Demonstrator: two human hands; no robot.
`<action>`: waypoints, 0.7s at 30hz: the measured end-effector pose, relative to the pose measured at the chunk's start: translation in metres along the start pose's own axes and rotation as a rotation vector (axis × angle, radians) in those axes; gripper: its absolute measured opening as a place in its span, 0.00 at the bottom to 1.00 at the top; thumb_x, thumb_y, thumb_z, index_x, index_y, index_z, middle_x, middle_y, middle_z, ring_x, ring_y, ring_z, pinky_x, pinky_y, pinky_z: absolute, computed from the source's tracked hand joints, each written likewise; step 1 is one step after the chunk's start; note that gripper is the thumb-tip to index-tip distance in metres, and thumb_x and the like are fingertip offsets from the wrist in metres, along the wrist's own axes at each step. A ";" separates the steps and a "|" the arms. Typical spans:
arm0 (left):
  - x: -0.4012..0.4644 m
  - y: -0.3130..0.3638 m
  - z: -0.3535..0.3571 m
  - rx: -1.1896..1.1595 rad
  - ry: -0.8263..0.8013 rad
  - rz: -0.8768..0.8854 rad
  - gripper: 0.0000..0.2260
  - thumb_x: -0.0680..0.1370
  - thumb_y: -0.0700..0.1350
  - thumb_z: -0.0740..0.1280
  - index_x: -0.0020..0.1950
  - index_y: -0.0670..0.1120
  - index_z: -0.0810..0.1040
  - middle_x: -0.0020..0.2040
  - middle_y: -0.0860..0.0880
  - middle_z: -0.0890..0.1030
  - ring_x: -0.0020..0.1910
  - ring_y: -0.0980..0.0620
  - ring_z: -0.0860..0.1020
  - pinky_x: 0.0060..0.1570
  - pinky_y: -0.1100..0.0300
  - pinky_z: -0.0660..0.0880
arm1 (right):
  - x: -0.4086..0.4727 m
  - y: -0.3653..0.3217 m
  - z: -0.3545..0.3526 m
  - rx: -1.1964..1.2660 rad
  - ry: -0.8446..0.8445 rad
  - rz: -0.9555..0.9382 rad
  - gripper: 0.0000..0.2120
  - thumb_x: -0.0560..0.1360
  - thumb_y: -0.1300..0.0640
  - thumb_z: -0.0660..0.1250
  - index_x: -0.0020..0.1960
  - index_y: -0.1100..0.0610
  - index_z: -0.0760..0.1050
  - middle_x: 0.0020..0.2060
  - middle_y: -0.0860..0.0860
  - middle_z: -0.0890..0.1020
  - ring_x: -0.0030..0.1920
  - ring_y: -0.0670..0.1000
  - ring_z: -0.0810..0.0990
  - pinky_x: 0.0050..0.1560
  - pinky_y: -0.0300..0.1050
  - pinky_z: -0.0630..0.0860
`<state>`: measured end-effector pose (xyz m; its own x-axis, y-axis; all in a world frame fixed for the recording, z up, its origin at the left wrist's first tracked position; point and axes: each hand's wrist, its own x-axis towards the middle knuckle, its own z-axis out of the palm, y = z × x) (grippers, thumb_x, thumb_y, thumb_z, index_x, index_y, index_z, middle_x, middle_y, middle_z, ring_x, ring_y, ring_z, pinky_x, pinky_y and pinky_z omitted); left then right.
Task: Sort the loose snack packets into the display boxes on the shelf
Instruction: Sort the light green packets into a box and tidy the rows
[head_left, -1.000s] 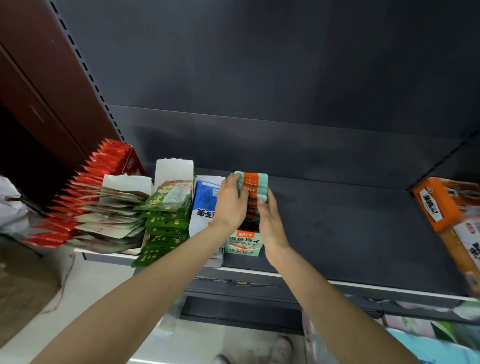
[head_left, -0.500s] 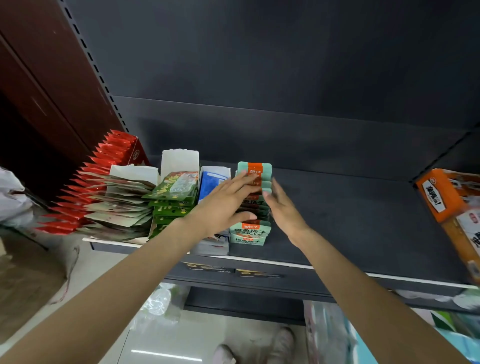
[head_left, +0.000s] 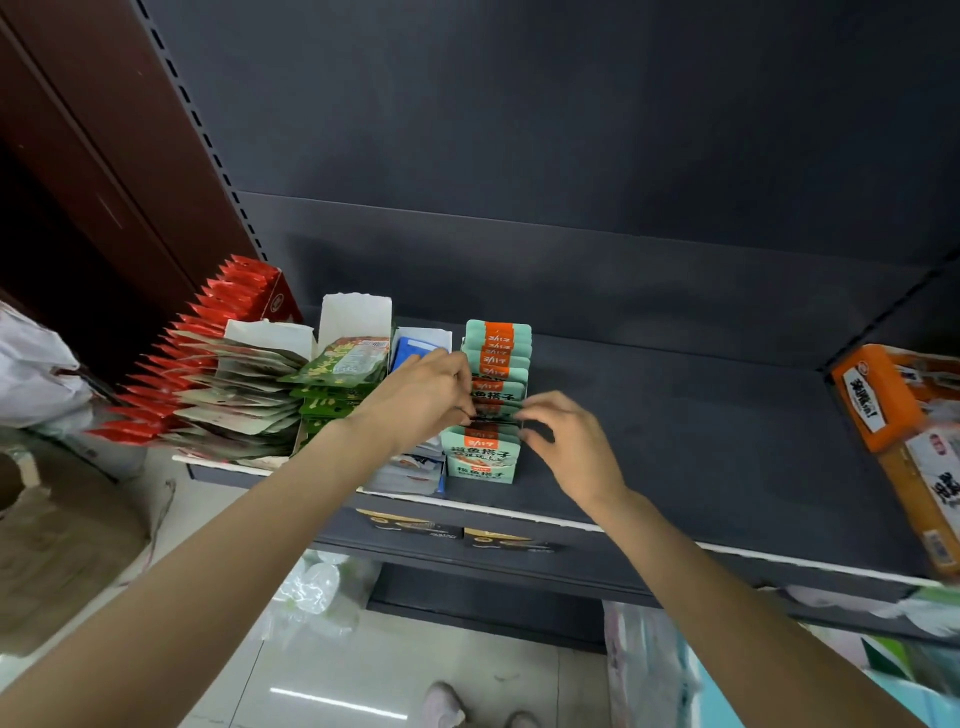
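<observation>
Dark shelf (head_left: 701, 441) runs left to right, mostly bare on its right half; an orange carton (head_left: 878, 400) sits at the far right edge. Along the left half stands a row of display boxes: red packets (head_left: 208, 332) fanned out at far left, then grey-beige pouches (head_left: 239, 389), then green packets (head_left: 337, 374) in a white box, then a blue-and-white box (head_left: 421, 348), then the mint-and-orange display box (head_left: 483, 462) at the near edge of the shelf. The mint-and-orange packets (head_left: 498, 353) stand in a file inside it, running from near to far. Both hands work at the middle of that file. Left hand (head_left: 421, 400) reaches in from the left, fingers curled and pinching the top edge of a packet, though motion blur hides the exact contact. Right hand (head_left: 566, 441) sits just beside the right side of the file, fingers loosely bent, fingertips (head_left: 524, 415) touching or nearly touching the packet edges; cannot tell whether it grips. Step judged: squaring and seating packets in the box. Risks: the box stands at the shelf lip, so a push toward the near side could tip it off. Pressing one packet down hard could buckle its neighbours or pop them out of the file. The left forearm passes over the blue-and-white box and could drag its packets forward.
</observation>
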<state>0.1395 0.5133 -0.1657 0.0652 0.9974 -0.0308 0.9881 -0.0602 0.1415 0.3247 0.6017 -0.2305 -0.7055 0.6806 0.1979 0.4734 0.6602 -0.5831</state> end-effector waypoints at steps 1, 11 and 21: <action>0.001 0.003 -0.001 0.001 -0.022 -0.013 0.11 0.78 0.48 0.66 0.59 0.51 0.81 0.59 0.53 0.72 0.61 0.52 0.67 0.60 0.59 0.62 | -0.001 0.000 0.002 -0.022 -0.004 -0.006 0.12 0.74 0.59 0.69 0.57 0.57 0.80 0.56 0.49 0.78 0.54 0.49 0.78 0.55 0.47 0.76; 0.001 0.019 -0.007 -0.091 0.101 -0.232 0.16 0.77 0.46 0.68 0.64 0.50 0.75 0.60 0.50 0.74 0.56 0.50 0.75 0.57 0.57 0.72 | 0.016 -0.001 0.008 0.476 0.000 0.332 0.06 0.75 0.59 0.67 0.43 0.59 0.81 0.41 0.55 0.83 0.45 0.58 0.81 0.51 0.58 0.78; 0.005 0.025 0.005 0.059 0.017 -0.334 0.11 0.78 0.46 0.66 0.59 0.46 0.77 0.61 0.47 0.71 0.60 0.47 0.72 0.58 0.54 0.69 | 0.009 -0.001 0.017 0.164 -0.038 0.173 0.10 0.73 0.59 0.70 0.53 0.61 0.81 0.50 0.55 0.77 0.50 0.51 0.78 0.53 0.42 0.75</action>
<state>0.1655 0.5166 -0.1670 -0.2655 0.9628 -0.0496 0.9608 0.2685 0.0689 0.3088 0.6010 -0.2417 -0.6423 0.7644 0.0563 0.4988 0.4727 -0.7265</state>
